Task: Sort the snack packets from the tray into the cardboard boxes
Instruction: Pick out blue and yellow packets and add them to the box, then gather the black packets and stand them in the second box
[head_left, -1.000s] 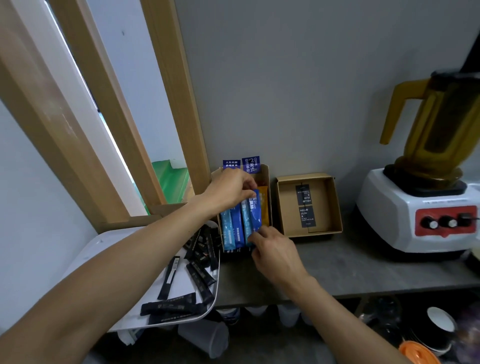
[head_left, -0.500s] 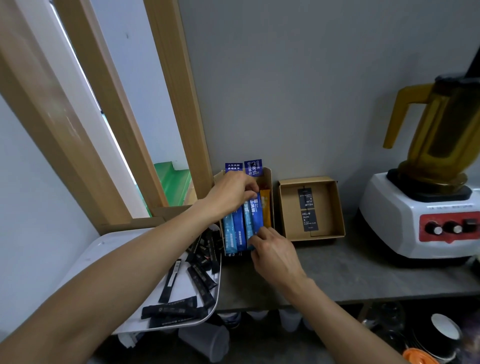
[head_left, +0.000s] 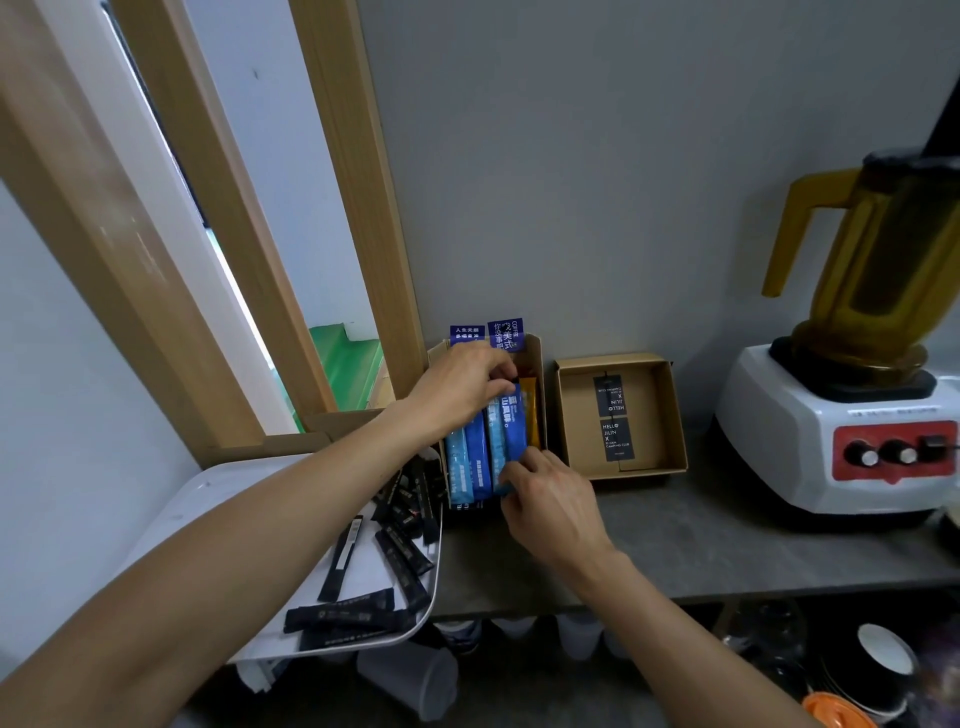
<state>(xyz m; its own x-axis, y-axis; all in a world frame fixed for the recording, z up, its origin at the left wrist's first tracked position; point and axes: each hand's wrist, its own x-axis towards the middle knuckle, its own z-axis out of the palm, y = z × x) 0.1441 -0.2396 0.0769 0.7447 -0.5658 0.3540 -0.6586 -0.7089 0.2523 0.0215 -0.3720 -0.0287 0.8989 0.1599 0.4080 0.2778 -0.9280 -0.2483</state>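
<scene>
While it stands in the cardboard box (head_left: 538, 358), 1 blue packet (head_left: 512, 428) is pinched on top by the left hand (head_left: 460, 389) and below by the right hand (head_left: 553, 512).

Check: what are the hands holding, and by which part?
Both grip the same dark blue packet in the left cardboard box: the left hand pinches its top end, the right hand its bottom end.

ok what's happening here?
A person is filing packets into the left box. The left hand grips the top of a blue packet, and the right hand pinches its lower end. It stands between other blue packets and an orange packet. Black packets lie on the tray. The right box shows only a black label.
</scene>
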